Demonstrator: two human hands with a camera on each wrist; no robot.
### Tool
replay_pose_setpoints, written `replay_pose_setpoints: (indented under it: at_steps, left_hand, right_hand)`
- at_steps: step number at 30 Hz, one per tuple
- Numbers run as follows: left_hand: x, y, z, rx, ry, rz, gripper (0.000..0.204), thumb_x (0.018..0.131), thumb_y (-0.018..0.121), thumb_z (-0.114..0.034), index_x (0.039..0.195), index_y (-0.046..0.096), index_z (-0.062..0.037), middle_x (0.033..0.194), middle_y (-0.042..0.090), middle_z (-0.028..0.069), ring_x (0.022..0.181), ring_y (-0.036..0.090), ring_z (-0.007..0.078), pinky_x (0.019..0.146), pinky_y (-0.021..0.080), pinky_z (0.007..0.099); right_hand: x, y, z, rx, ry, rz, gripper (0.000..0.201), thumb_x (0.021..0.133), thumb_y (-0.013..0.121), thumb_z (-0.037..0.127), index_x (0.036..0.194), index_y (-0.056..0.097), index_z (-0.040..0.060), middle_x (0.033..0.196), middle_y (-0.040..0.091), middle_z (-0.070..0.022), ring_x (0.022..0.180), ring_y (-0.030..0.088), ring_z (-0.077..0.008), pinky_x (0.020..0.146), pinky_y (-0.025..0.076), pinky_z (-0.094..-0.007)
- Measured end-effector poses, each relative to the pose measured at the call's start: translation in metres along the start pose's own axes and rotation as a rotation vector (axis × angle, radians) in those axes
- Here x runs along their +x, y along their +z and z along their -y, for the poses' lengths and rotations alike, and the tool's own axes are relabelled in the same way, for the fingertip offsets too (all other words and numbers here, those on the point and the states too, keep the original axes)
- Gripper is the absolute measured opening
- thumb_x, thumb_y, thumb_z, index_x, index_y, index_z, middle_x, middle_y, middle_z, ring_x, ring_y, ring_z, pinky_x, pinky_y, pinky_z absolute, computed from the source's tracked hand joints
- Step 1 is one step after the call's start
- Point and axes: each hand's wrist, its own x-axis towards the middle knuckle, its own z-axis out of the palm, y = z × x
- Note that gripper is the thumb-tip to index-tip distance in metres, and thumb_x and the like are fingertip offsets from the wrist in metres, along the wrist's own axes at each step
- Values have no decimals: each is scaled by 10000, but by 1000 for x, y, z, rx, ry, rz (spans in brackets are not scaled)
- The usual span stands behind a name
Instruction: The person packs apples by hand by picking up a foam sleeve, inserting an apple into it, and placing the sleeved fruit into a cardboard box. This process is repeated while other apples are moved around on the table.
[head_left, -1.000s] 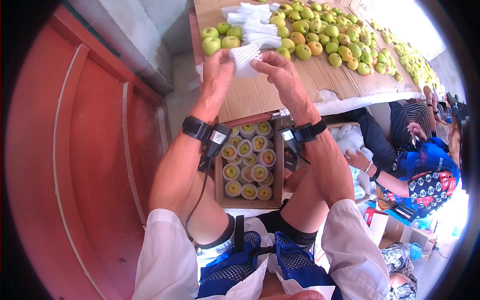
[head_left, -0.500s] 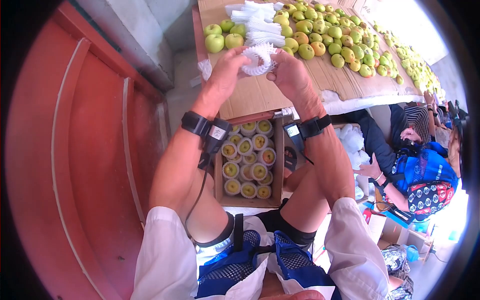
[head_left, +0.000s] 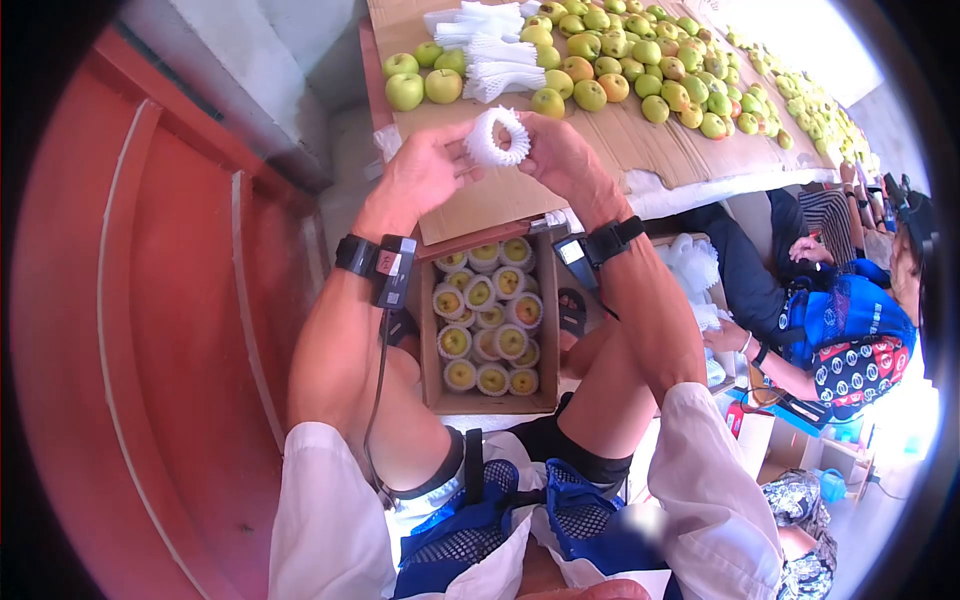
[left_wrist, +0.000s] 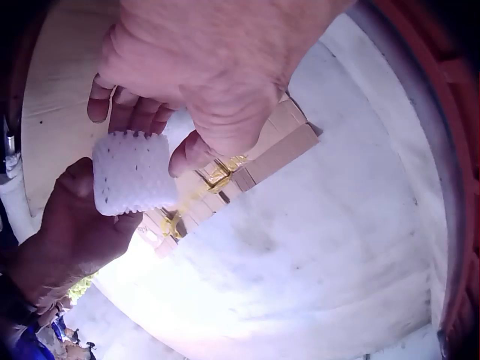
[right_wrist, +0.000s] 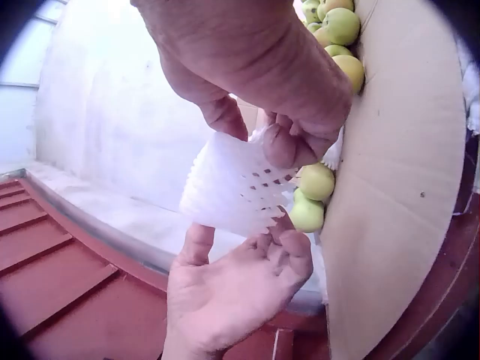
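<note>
A white foam net sleeve (head_left: 497,137), its ring-shaped mouth spread round, is held above the cardboard's near edge. My right hand (head_left: 568,165) pinches its rim; in the right wrist view the fingers of the right hand (right_wrist: 262,75) grip one end of the sleeve (right_wrist: 232,184). My left hand (head_left: 425,170) is on the other side with fingers spread and relaxed, at or just beside the foam. In the left wrist view, thumb and fingers of the left hand (left_wrist: 202,75) stand apart around the sleeve's (left_wrist: 133,172) edge; whether they touch it is unclear.
Several green apples (head_left: 404,91) and stacked flat foam sleeves (head_left: 500,70) lie on the cardboard (head_left: 640,140), with a large apple pile (head_left: 650,80) to the right. Below, a box (head_left: 430,350) holds sleeved apples. Another person (head_left: 840,330) sits at the right.
The sleeve has gone from flattened to round and open-mouthed. My left hand has loosened from it, its fingers spreading, while the right keeps hold. The head view has shifted slightly.
</note>
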Motion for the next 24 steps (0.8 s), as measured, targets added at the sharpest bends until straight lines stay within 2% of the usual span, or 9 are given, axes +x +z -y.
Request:
replay_pose_setpoints:
  at_steps: [6,9,12,15,18,21,24]
  left_hand:
    - [-4,-5,15,2,-117,-23,350,953,630,-234,1254,593,-57,1231,624,74,1091,591,221,908,460,407]
    - [-6,-5,13,35,-53,25,354,937,662,-216,1254,595,-75,1228,624,57,1092,589,212,892,459,402]
    - [-3,-6,9,1,-1,-3,373,919,692,-200,1259,593,-83,1227,625,49,1094,587,205,877,458,390]
    - [-1,-9,5,5,34,-73,380,914,700,-201,1259,591,-87,1224,626,44,1099,583,199,866,456,379]
    - [-6,-5,2,16,71,-94,385,910,704,-203,1258,588,-86,1236,625,45,1129,576,197,887,445,378]
    - [-13,2,1,8,139,-134,386,909,703,-199,1259,585,-87,1255,623,47,1161,572,200,923,428,387]
    - [-13,-2,0,-9,154,-140,386,911,697,-198,1263,581,-88,1269,621,50,1186,566,206,950,413,395]
  right_hand:
    - [2,-10,-5,-48,34,-19,207,985,510,220,1044,654,82,885,630,8,693,495,-77,549,331,-240]
    - [0,-18,-2,-190,51,-29,258,964,555,286,1078,671,85,906,647,8,740,552,-71,566,347,-233]
    - [-8,-31,8,-560,-117,-254,333,923,615,349,1091,682,70,931,682,-30,879,646,-150,653,451,-280]
    - [18,-49,10,-1124,-292,-756,436,864,696,373,1159,645,56,1057,680,-91,1083,644,-259,829,511,-377]
    - [26,-41,9,-1359,-375,-952,574,808,761,365,1255,576,56,1207,629,-140,1170,591,-331,968,482,-458]
    - [39,-41,3,-1463,-334,-972,669,777,794,362,1312,518,71,1282,580,-147,1196,569,-332,982,475,-468]
    - [48,-51,-4,-1531,-354,-926,676,769,798,368,1308,522,67,1257,601,-134,1187,574,-343,981,479,-468]
